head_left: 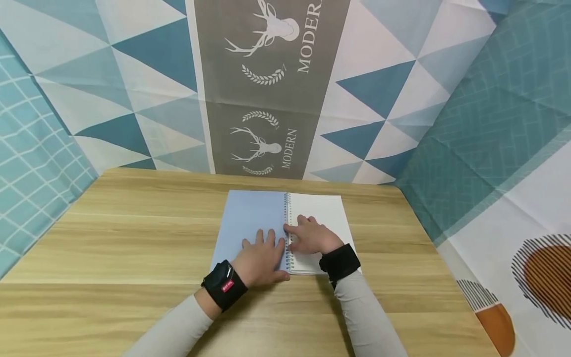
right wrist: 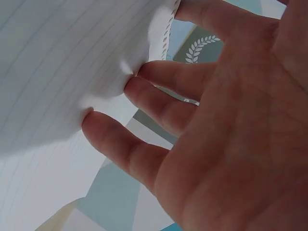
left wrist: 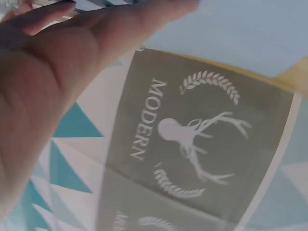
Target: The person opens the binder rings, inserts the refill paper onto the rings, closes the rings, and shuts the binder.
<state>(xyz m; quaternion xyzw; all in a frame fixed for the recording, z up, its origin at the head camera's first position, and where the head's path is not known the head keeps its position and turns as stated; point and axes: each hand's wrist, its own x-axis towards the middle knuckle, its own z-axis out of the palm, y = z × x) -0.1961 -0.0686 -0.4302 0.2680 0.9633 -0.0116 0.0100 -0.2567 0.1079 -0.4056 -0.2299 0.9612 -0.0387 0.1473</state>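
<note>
A spiral notebook lies spread on the table, its blue cover [head_left: 254, 213] to the left and a white lined page [head_left: 318, 206] to the right. The wire spiral [head_left: 288, 260] runs down between them. My left hand [head_left: 262, 260] rests on the lower part of the blue cover with fingers spread, thumb near the bottom of the spiral. On the page beside the spiral is my right hand [head_left: 312, 237], its index finger reaching to the wire. In the right wrist view, fingertips [right wrist: 96, 125] of that hand press on the lined paper. Both wrists wear black bands.
The wooden table [head_left: 134, 238] extends to both sides of the notebook. Behind it hangs a patterned cloth [head_left: 267, 99] with deer heads and triangles. A teal checked cloth [head_left: 35, 163] borders the left side, and another patterned cloth [head_left: 482, 163] the right.
</note>
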